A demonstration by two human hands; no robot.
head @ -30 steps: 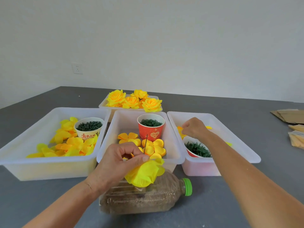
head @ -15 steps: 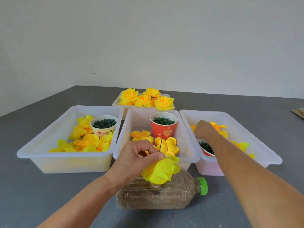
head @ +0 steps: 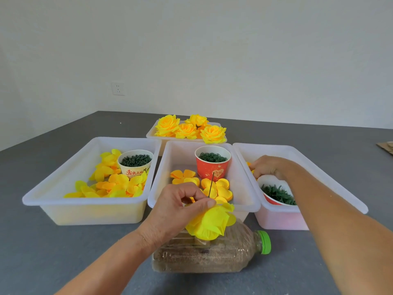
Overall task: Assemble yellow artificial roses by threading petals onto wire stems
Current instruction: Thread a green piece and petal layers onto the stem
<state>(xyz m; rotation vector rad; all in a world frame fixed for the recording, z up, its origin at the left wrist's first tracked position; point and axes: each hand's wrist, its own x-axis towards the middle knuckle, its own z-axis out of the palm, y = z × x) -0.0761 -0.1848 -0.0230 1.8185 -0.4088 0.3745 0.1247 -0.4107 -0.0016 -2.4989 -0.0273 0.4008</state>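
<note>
My left hand (head: 178,206) sits low centre of the frame, thumb and fingertips pinched on a thin wire stem (head: 211,185) that pokes straight up above my knuckles. A half-built yellow bloom (head: 210,224) hangs below the pinch, its petals drooping over a clear plastic bottle (head: 208,255) that lies on its side on the grey table (head: 53,252), green cap pointing right, brownish fill inside. My right hand (head: 269,167) reaches into the right-hand white bin (head: 340,188) at centre right, fingers curled down among yellow petals at the bin's far side; I cannot tell whether it has hold of anything. Just below that hand a cup of dark green pieces (head: 276,193) sits in the same bin. The middle bin (head: 161,188) holds a red paper cup (head: 212,165) of green rings and loose orange-yellow petal pieces (head: 217,187) in front of it. The left bin (head: 63,186), centre left, holds a cream cup (head: 136,162) of green parts and a heap of yellow petals (head: 114,184). Behind the middle bin, a shallow tray (head: 152,134) carries finished yellow roses (head: 191,129). A wall socket (head: 118,88) shows at upper left.
</note>
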